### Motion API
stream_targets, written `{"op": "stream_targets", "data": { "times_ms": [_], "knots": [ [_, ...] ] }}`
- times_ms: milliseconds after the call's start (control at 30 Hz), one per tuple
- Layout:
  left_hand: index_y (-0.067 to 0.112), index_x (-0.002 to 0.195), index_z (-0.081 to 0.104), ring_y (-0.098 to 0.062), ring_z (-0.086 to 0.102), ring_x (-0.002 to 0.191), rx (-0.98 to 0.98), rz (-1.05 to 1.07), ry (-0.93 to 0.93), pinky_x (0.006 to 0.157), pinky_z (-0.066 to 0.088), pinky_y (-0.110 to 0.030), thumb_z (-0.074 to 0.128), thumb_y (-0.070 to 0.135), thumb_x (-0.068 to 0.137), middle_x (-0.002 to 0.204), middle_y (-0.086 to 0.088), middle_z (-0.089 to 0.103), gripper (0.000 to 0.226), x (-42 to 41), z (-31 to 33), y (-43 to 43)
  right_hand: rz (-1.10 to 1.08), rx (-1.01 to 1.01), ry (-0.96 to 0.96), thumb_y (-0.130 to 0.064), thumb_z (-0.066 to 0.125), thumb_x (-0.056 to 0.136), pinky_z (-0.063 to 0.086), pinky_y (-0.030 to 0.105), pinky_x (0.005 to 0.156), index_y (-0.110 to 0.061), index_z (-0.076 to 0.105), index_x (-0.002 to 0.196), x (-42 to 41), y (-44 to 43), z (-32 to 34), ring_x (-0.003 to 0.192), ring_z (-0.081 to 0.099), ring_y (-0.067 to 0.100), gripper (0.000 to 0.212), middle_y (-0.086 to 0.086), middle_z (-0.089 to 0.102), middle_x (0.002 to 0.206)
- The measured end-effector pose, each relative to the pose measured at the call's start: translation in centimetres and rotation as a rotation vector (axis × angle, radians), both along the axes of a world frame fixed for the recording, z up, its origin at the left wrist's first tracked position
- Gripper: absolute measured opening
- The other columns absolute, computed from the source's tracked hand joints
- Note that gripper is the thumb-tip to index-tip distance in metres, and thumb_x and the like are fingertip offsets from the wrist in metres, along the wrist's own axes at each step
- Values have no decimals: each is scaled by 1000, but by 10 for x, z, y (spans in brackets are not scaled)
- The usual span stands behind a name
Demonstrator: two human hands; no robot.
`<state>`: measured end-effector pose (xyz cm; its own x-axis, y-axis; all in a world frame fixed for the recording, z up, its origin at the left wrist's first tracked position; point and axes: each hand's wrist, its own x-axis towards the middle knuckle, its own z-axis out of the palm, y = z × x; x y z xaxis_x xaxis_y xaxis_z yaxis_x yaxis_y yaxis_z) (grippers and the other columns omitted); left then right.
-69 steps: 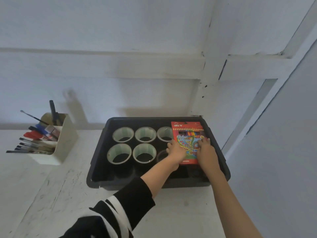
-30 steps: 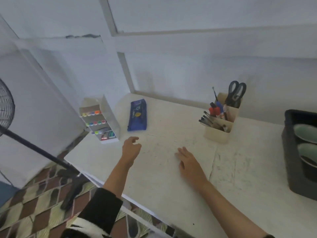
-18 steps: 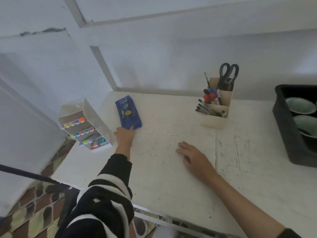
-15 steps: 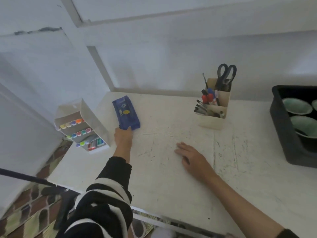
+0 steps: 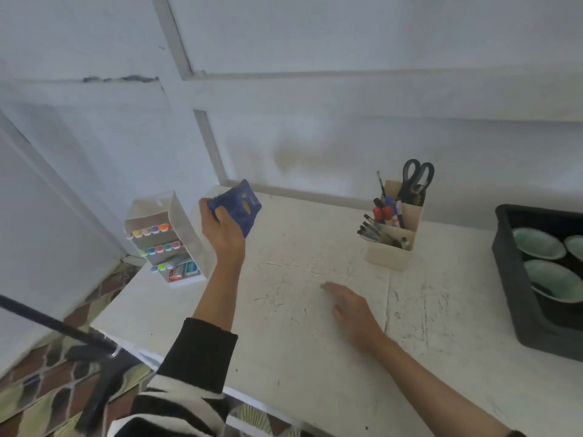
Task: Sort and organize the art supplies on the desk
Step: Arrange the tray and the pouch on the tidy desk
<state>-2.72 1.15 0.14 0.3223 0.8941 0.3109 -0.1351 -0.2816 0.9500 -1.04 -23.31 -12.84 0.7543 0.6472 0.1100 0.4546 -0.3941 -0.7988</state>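
While the right hand (image 5: 353, 310) rests flat on the desk (image 5: 315, 357), the left hand (image 5: 222, 230) grips the blue pencil pouch (image 5: 241, 205) by its near end; it looks soft and light.

Well below and left of the fingers (image 5: 205, 209) of your left hand (image 5: 224, 234), you see a floor (image 5: 34, 402) of brown and green patterned tiles. A black pole (image 5: 47, 321) slants across it to a dark foot (image 5: 101, 389). Above those fingers, the pale wall (image 5: 347, 33) carries white trim strips (image 5: 172, 36). A dark cracked streak (image 5: 120, 78) runs up to their left, and a faint yellowish stain (image 5: 288, 156) shows to their right.
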Motion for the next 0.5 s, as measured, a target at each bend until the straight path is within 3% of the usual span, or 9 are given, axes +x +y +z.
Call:
{"op": "stream_targets", "data": {
  "times_ms": [67, 100, 200, 233, 333, 433, 500],
  "knots": [
    [29, 74, 40, -15, 42, 74, -43, -62, -108, 71, 38, -26, 31, 11, 87, 79, -1, 45, 24, -7, 22, -11, -18, 140, 122, 1, 49, 92, 34, 25, 109, -31, 44, 130, 12, 1, 29, 128, 42, 9, 50, -12, 42, 136],
    [29, 72, 41, -17, 41, 75, -59, -102, -164, 70, 35, -28, 33, 11, 86, 80, -5, 43, 25, -10, 33, -18, -26, 207, 168, -2, 50, 94, 37, 25, 106, -31, 41, 134, 20, 1, 50, 129, 42, 12, 50, -9, 41, 141],
    [32, 62, 43, -20, 37, 75, -81, -262, -263, 65, 31, -34, 37, 15, 78, 77, -9, 40, 24, -10, 70, -46, -168, 368, 186, -12, 48, 97, 32, 6, 93, -21, 31, 144, 59, -6, 126, 128, 43, 15, 51, -2, 38, 145],
    [32, 60, 43, -20, 37, 72, -112, -321, -291, 63, 31, -34, 39, 16, 77, 73, -5, 40, 24, -5, 80, -58, -232, 414, 184, -17, 46, 98, 32, 5, 90, -20, 28, 146, 72, -12, 154, 126, 43, 15, 51, 0, 38, 143],
    [28, 58, 42, -17, 39, 65, -196, -538, -367, 59, 32, -33, 42, 17, 77, 68, 2, 40, 22, 14, 100, -106, -357, 516, 244, -37, 41, 99, 40, 32, 99, -24, 22, 146, 106, -47, 218, 119, 46, 18, 53, -1, 41, 135],
    [28, 57, 45, -16, 41, 64, -212, -719, -366, 58, 36, -32, 43, 18, 79, 66, 3, 42, 25, 38, 104, -164, -435, 531, 246, -38, 44, 98, 51, 36, 83, -19, 37, 139, 121, -104, 243, 107, 53, 19, 46, 1, 50, 117],
    [22, 60, 48, -23, 45, 65, -212, -790, -322, 62, 42, -34, 44, 21, 80, 67, -5, 46, 20, 55, 100, -201, -543, 552, 184, -29, 53, 95, 51, 31, 68, -12, 53, 118, 124, -149, 244, 102, 59, 26, 28, 9, 58, 109]
  ]
}}
